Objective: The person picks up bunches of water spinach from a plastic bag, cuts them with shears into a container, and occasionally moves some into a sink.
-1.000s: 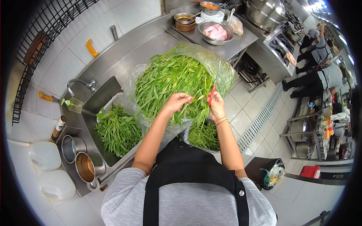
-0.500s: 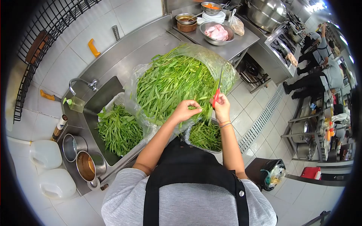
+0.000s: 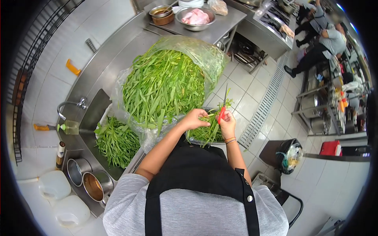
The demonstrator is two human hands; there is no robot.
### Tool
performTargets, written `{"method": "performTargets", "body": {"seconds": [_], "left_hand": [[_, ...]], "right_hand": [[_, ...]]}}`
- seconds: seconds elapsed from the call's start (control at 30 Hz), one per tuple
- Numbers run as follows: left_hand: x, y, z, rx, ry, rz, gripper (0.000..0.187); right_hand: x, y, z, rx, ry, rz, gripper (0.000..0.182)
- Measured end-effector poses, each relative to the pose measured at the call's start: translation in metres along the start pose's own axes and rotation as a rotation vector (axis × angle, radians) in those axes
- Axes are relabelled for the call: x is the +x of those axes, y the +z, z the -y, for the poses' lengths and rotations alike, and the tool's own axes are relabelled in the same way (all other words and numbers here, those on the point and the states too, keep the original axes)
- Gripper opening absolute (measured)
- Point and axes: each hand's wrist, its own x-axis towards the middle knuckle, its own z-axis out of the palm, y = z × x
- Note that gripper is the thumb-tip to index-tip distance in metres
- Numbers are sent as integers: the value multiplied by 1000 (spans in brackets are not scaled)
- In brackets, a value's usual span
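My right hand [image 3: 227, 125] is closed on a pair of red-handled scissors [image 3: 221, 114], its blades pointing away from me. Leafy stems show just beyond that hand. Fingers curled in a pinch, my left hand [image 3: 194, 119] has thin green stems at its fingertips, partly hidden. Both hands hover at the edge of a container of cut greens [image 3: 205, 135] close to my apron. Ahead and to the left, a large clear plastic bag [image 3: 210, 59] lies opened around a big heap of long-leaved greens [image 3: 163, 84].
More greens [image 3: 117, 137] fill a basket in the steel sink [image 3: 91, 137] on the left, near a faucet [image 3: 71, 104] and metal pots [image 3: 94, 185]. A bowl of raw meat [image 3: 195, 17] stands on the back counter. A bin [image 3: 271, 153] is at right; people [image 3: 334, 41] stand farther off.
My view has turned, shifting the scene left and slightly up. Both hands have come back from the heap to the container of cut greens, the scissors still in my right hand.
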Motion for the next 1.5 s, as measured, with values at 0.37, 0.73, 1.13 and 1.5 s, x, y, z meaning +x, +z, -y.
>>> {"method": "performTargets", "body": {"seconds": [0.37, 0.73, 1.13, 1.5], "left_hand": [[20, 17, 14, 469, -85, -191, 21], [34, 37, 37, 461, -120, -354, 21], [29, 39, 46, 475, -29, -522, 17], [23, 51, 50, 501, 20, -433, 16]], "right_hand": [[-29, -85, -112, -381, 9, -49, 17], [-70, -96, -62, 78, 554, 137, 31], [-55, -75, -51, 280, 862, 346, 51], [-28, -61, -55, 315, 950, 376, 53]]}}
